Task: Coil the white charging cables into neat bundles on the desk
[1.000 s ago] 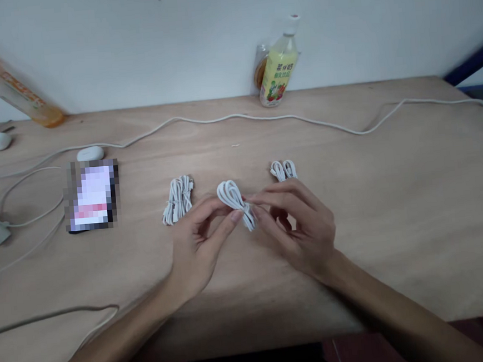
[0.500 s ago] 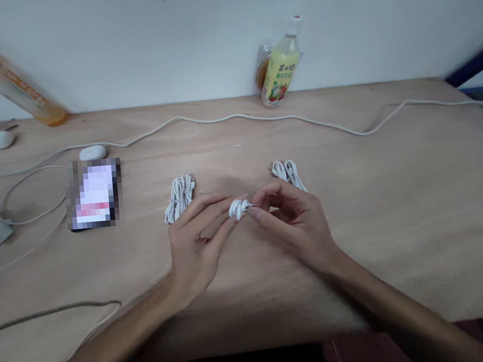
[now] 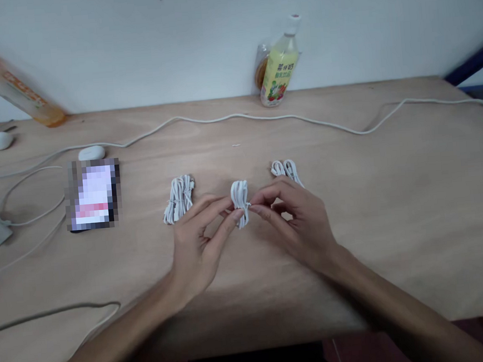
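Note:
A white coiled cable [image 3: 239, 191] is held above the middle of the table, its loops upright. My left hand [image 3: 204, 237] pinches the coil from the left between thumb and fingers. At the coil's right side, my right hand [image 3: 296, 215] is closed in a pinch on a thin white twist tie [image 3: 249, 204] around the cable's middle. Bundled white cables [image 3: 179, 198] lie on the table just beyond my left hand. Another white cable bundle [image 3: 286, 169] lies behind my right hand, which partly covers it.
A phone [image 3: 94, 195] with a blurred screen and a white earbud case [image 3: 91, 153] lie at the left. One long white cord [image 3: 236, 116] crosses the wooden table [image 3: 402, 202]. Along the wall stand a yellow-labelled bottle [image 3: 279, 69] and a leaning orange bottle [image 3: 16, 87].
The coil between my hands has turned, from end-on to showing its loops upright with the tie at its right side. Both hands stay nearly in place.

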Demonstrator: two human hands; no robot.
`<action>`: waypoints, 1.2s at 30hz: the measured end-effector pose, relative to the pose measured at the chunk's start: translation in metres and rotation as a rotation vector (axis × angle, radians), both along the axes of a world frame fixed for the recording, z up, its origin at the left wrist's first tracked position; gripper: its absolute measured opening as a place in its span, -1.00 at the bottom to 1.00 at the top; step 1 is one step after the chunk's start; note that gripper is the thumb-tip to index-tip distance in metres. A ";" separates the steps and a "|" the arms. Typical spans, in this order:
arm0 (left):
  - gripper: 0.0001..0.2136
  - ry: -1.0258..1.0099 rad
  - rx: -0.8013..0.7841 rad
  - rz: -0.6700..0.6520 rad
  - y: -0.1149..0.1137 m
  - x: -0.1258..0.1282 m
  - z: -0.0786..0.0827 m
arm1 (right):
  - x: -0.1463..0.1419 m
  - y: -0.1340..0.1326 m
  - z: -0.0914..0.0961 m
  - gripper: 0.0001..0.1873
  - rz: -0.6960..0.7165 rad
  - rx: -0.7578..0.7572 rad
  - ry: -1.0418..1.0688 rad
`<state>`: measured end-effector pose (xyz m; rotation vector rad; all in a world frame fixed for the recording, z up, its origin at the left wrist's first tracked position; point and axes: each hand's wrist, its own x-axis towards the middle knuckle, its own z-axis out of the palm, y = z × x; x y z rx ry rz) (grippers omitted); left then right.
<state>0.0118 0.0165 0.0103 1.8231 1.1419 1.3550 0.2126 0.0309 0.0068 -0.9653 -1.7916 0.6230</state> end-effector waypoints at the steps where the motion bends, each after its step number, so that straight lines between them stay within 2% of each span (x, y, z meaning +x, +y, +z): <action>1: -0.88 -0.004 -0.033 -0.012 0.000 0.000 0.002 | 0.001 0.001 0.000 -0.86 -0.002 0.056 -0.033; 5: -0.85 -0.085 -0.244 -0.115 0.004 -0.001 0.006 | 0.004 0.003 -0.001 -0.83 -0.022 0.239 -0.122; 10: -0.83 -0.414 -0.590 -0.310 0.008 -0.001 0.000 | 0.008 0.004 -0.004 -0.81 -0.032 0.395 -0.228; 12: -0.69 -0.557 -0.712 -0.329 0.008 -0.001 0.000 | 0.008 0.004 -0.005 -0.81 -0.034 0.429 -0.244; 15: -0.37 -0.663 -0.802 -0.254 0.005 0.001 0.004 | 0.007 0.004 -0.005 -0.84 -0.052 0.411 -0.234; 17: -0.33 -0.612 -0.749 -0.223 0.004 0.002 0.007 | 0.005 0.003 -0.005 -0.85 -0.054 0.350 -0.220; 22: -0.73 -0.274 -0.382 -0.147 0.000 0.002 0.005 | 0.003 0.003 -0.004 -0.85 -0.054 0.203 -0.142; 26: -0.68 0.093 0.048 -0.067 -0.003 -0.001 -0.002 | 0.002 0.003 -0.004 -0.84 -0.069 0.141 -0.099; 28: -0.65 0.215 0.209 -0.011 -0.004 -0.003 -0.004 | 0.002 0.003 -0.004 -0.85 -0.054 0.137 -0.105; 32: -0.71 0.291 0.364 0.101 -0.003 -0.005 -0.008 | -0.001 0.000 -0.004 -0.86 -0.029 0.149 -0.092; 36: -0.77 0.267 0.382 0.084 -0.003 -0.007 -0.009 | -0.003 -0.004 -0.003 -0.89 -0.032 0.106 -0.034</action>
